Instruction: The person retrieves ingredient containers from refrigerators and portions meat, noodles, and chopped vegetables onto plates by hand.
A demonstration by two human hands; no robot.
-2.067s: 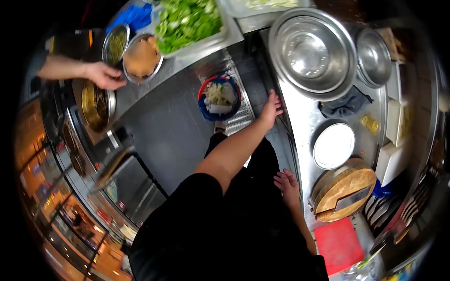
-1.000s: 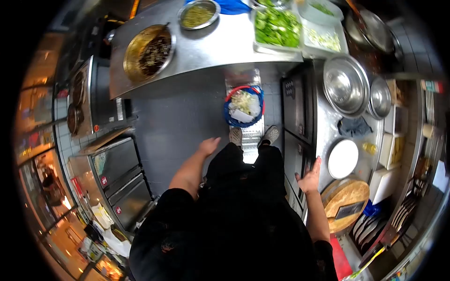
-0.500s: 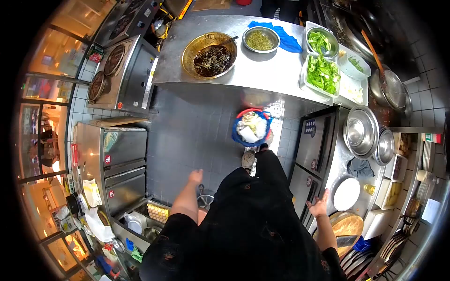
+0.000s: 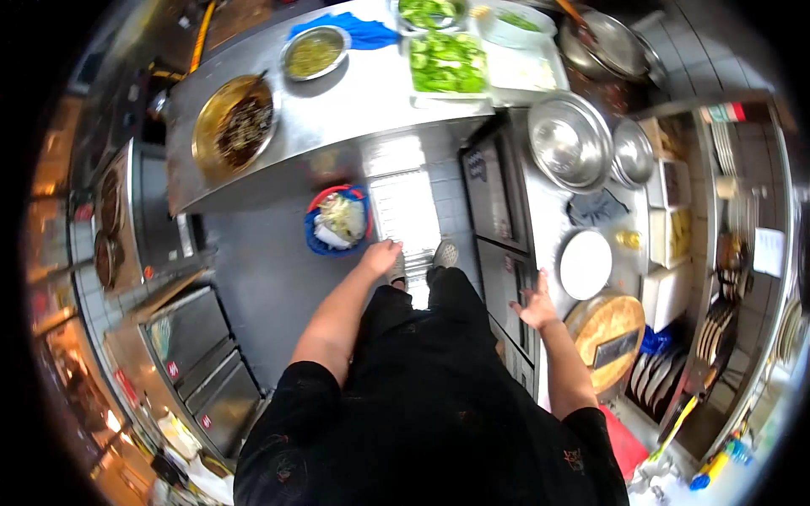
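Note:
My left hand (image 4: 382, 255) hangs over the floor, just below and right of a blue and red basket (image 4: 361, 211) that holds pale scraps. Its fingers look curled in; what they hold, if anything, is too small to make out. My right hand (image 4: 537, 305) is at the edge of the steel counter on the right, fingers spread and holding nothing. Near it lie a white plate (image 4: 585, 265) and a round wooden board (image 4: 623, 316) with a cleaver (image 4: 617, 348) on top.
Steel bowls (image 4: 570, 142) and a dark cloth (image 4: 597, 207) sit on the right counter. The far counter (image 4: 337, 110) bears a golden bowl (image 4: 205, 135), a bowl of green strips (image 4: 314, 54) and a tub of green vegetables (image 4: 447, 64). Steel cabinets (image 4: 198, 337) stand at the left.
The view has turned, so the counters and the basket appear further left. My left hand has come closer to the basket. My right hand stays beside the right counter.

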